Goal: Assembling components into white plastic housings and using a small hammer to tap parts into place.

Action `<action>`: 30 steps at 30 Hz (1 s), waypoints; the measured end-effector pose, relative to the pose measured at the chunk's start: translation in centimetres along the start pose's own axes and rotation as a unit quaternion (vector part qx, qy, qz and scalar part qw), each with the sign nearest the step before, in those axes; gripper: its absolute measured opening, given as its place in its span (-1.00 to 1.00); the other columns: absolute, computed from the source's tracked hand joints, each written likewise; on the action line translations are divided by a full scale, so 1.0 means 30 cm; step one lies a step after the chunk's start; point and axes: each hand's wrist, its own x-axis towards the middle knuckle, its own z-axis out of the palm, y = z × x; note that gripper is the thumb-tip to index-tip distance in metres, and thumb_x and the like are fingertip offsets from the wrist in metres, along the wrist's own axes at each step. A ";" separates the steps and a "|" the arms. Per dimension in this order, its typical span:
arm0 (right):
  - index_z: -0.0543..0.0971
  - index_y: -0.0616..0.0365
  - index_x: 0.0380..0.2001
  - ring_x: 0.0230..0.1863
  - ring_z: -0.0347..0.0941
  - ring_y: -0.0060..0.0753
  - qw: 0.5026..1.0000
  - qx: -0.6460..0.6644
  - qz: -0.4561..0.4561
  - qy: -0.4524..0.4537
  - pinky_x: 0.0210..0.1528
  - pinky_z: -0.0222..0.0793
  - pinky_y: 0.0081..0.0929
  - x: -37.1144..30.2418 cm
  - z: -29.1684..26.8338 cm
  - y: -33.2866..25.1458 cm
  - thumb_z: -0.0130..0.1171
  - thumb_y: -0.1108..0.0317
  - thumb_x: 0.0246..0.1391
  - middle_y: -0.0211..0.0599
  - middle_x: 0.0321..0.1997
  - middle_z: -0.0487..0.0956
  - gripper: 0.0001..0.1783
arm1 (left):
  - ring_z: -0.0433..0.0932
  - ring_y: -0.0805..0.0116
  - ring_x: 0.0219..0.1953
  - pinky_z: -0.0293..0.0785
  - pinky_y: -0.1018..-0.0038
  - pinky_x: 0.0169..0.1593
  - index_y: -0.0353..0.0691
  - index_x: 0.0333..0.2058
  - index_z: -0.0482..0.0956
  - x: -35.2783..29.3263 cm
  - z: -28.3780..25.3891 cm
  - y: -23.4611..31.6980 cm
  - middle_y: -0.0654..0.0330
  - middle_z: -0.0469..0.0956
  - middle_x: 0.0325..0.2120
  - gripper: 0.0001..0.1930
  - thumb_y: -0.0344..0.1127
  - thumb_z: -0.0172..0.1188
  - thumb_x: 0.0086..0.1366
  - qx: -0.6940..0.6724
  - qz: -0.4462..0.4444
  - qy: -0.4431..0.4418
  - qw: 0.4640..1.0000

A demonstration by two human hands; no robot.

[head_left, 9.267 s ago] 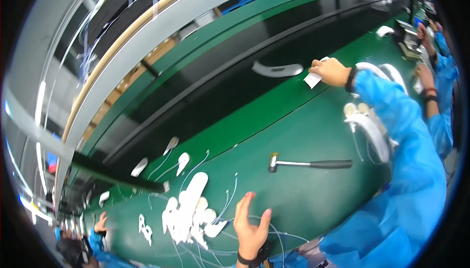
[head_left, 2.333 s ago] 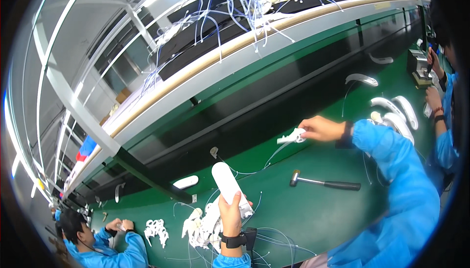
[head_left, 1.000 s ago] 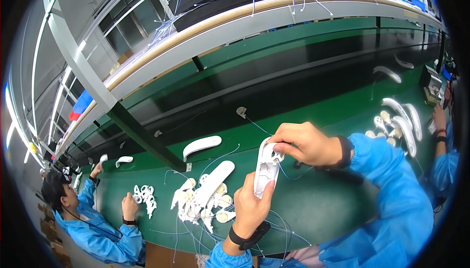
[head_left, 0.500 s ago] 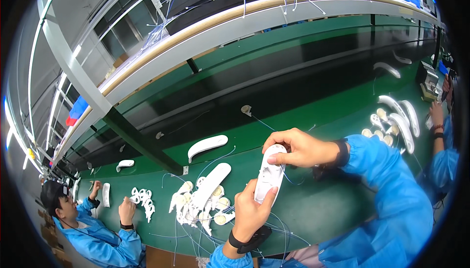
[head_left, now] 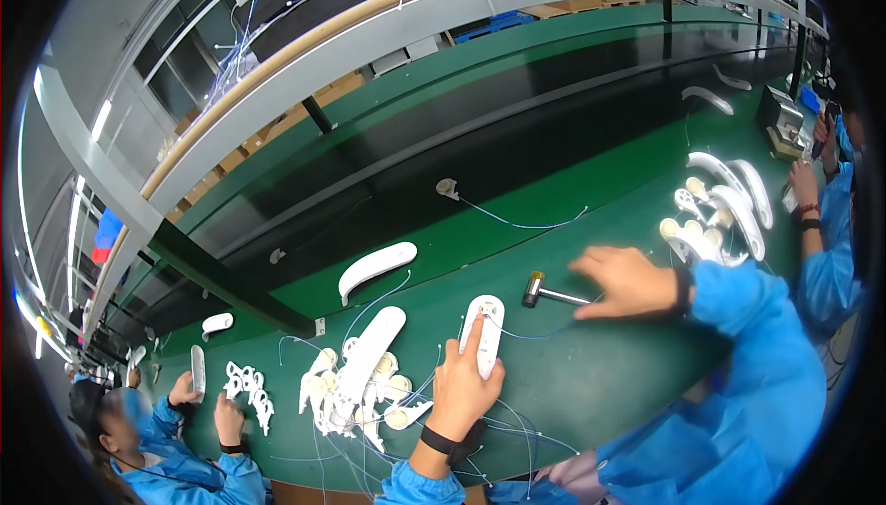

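A white curved plastic shell (head_left: 482, 318) lies on the green bench with its hollow side up, a thin blue wire running out of it to the right. My left hand (head_left: 466, 376) holds it down, index finger stretched along the inside and thumb at its lower edge. To the right, my right hand (head_left: 632, 283) is open, fingers apart, at the handle end of a small hammer (head_left: 554, 294). The hammer lies on the bench, its head toward the shell. Whether my right thumb touches the handle I cannot tell.
Left of my hands lies a pile of white parts (head_left: 346, 385) with discs and wires. Another shell (head_left: 377, 267) rests behind it. More shells (head_left: 734, 196) lie at right. A dark conveyor belt (head_left: 388, 186) runs beyond, beneath a shelf. People in blue sleeves work on both sides.
The shell has gone from both hands down onto the bench. My right hand has let go and moved right to the hammer, which now shows. My left index finger now presses into the shell.
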 end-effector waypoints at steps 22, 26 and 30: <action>0.42 0.31 -0.13 -0.42 0.56 0.12 0.937 0.283 0.191 -0.068 -0.33 0.45 -0.07 -0.116 0.129 -0.070 0.02 0.32 0.36 0.00 -0.47 0.59 -0.77 | 0.60 -0.35 -0.23 0.54 -0.01 -0.08 -0.02 0.37 0.29 0.049 0.029 -0.072 -0.32 0.52 -0.23 -0.26 -0.20 0.22 0.18 0.007 -0.058 -0.090 0.994; 0.48 0.30 -0.05 -0.37 0.58 0.13 0.984 0.074 0.155 -0.037 -0.24 0.49 -0.03 -0.101 0.070 -0.006 0.16 0.25 0.27 0.00 -0.34 0.63 -0.67 | 0.60 -0.34 -0.18 0.55 0.01 -0.05 -0.10 0.38 0.24 0.048 0.031 -0.085 -0.32 0.54 -0.15 -0.21 -0.21 0.25 0.14 -0.004 -0.058 -0.082 0.995; 0.46 0.29 0.10 -0.23 0.61 -0.04 0.995 -0.067 -0.019 0.071 -0.24 0.52 -0.18 -0.065 0.023 0.074 0.26 0.18 0.22 -0.03 0.08 0.55 -0.50 | 0.61 -0.30 -0.12 0.56 0.04 -0.03 -0.24 0.39 0.16 0.049 0.009 -0.041 -0.29 0.54 -0.04 -0.11 -0.23 0.32 0.08 -0.029 -0.007 -0.046 0.999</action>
